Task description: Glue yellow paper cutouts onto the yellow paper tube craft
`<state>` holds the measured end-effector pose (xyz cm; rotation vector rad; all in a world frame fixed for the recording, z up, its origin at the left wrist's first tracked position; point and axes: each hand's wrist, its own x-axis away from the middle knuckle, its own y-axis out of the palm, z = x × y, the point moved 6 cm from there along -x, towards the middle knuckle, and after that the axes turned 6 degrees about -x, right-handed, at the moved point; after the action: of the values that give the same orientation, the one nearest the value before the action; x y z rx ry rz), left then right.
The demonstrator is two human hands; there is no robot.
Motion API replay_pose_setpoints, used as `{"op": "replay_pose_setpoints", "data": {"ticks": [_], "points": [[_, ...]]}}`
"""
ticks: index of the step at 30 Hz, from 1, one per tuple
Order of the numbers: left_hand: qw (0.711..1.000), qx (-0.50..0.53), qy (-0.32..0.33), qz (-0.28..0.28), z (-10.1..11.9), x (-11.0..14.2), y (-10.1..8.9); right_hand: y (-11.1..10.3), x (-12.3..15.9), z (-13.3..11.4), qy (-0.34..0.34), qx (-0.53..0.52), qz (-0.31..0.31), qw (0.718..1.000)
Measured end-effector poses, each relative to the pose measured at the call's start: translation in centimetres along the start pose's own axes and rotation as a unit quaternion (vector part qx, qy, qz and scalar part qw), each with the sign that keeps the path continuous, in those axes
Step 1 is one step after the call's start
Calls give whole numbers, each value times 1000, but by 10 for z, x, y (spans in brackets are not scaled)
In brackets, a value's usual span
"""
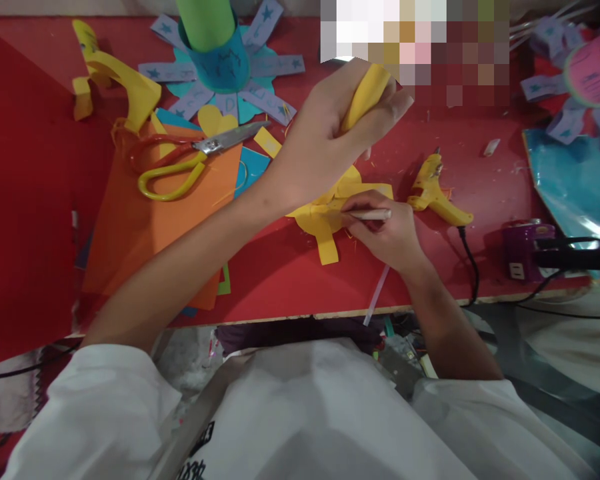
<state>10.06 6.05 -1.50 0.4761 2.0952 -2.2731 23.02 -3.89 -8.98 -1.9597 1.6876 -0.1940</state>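
Observation:
My left hand (pixel 330 133) is closed around a rolled yellow paper tube (pixel 367 93), holding it upright over the table. Below it lies a yellow paper piece with cut strips (pixel 325 227) spread flat on the red table (pixel 280 280). My right hand (pixel 387 233) rests on that piece and grips a white stick (pixel 373 215) that points left across the strips. A second pale stick (pixel 377 293) sticks out under my right wrist past the table edge.
A yellow glue gun (pixel 437 193) lies right of my hands, its black cord running to a purple power strip (pixel 525 247). Scissors (pixel 190 160) lie on orange paper (pixel 155 220) at left. Blue paper star crafts stand at back centre (pixel 220 73) and back right (pixel 580 87).

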Motion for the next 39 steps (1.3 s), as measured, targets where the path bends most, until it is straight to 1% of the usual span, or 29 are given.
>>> {"op": "replay_pose_setpoints", "data": {"ticks": [1,2,3,4,5,6,7,8,9,12,15,17,18,19,20,21,22,23,24,25,26,29,30,32,34,35,37,39], "points": [[1000,15,-2,4,9,-1,-2,0,0,0,-2,-4,0,1000],[999,27,-18,21,18,-4,-4,0,0,-1,-3,-8,0,1000],[997,38,-48,56,27,-7,-9,0,1,-1,-5,-11,0,1000],[984,47,-120,126,31,-8,-16,0,1,-2,-5,-12,-1,1000],[947,53,-227,223,31,-4,-26,-1,1,-2,-4,-13,-2,1000],[886,60,-332,319,31,5,-32,-1,2,-2,-3,-13,-4,1000],[848,80,-370,370,36,8,-34,0,2,-2,-3,-13,-6,1000],[834,97,-379,388,40,8,-33,0,2,-2,-5,-11,-7,1000],[829,112,-384,390,42,6,-31,0,3,-3,-8,-10,-8,1000],[840,125,-366,381,42,1,-28,0,3,-5,-15,-12,-13,1000],[834,107,-380,386,38,4,-29,0,4,-8,-24,-29,-11,999],[845,68,-399,350,38,3,-30,-3,4,-9,-33,-43,2,999],[854,31,-409,320,39,2,-30,-4,5,-9,-35,-49,8,998],[868,-14,-414,274,40,0,-31,-5,6,-9,-34,-53,11,998],[881,-69,-415,219,42,-3,-30,-5,6,-8,-32,-55,8,998],[891,-128,-408,152,43,-7,-29,-5,6,-8,-29,-56,4,998],[894,-186,-398,87,44,-11,-27,-5,7,-7,-27,-53,-1,998],[892,-234,-384,33,45,-13,-24,-5,7,-7,-26,-49,-5,998],[889,-262,-376,-1,46,-15,-23,-5,7,-8,-27,-43,-8,999],[887,-269,-375,-8,46,-16,-23,-5,7,-9,-29,-37,-9,999],[886,-257,-385,14,45,-16,-25,-4,7,-10,-31,-32,-9,999],[876,-160,-433,141,42,-8,-32,-2,6,-11,-35,-33,-14,999],[872,-132,-440,169,42,-6,-32,-1,6,-12,-36,-36,-16,999],[873,-98,-437,191,41,-3,-32,0,5,-12,-35,-39,-23,998],[883,-101,-420,182,43,-3,-33,2,5,-11,-29,-37,-36,998],[888,-122,-412,165,44,-4,-33,3,5,-10,-26,-36,-44,998],[896,-187,-389,104,47,-7,-31,4,6,-8,-18,-35,-57,998],[896,-238,-372,53,49,-10,-29,2,7,-7,-16,-33,-53,998]]}}
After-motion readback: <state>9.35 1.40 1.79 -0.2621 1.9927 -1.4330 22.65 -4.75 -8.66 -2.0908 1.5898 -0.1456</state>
